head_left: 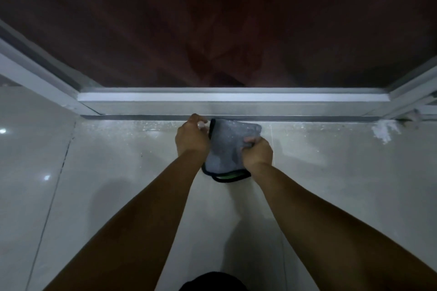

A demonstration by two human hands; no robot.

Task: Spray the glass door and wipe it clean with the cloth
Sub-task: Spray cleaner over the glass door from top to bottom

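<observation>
Both hands hold the grey cloth (227, 146) above the tiled floor (94, 172), just before the glass door's (212, 30) bottom frame (231, 97). The left hand (192, 136) pinches its upper left edge; the right hand (257, 152) clutches its right side (black-trimmed corner dangling below).

My right hand (257, 151) covers the near right part of the grey cloth (227, 146), and my left hand (192, 137) hides its left edge. The cloth's green underside barely peeks out. The glass door (212, 26) runs off the top edge; what lies behind it is too dark to tell.
</observation>
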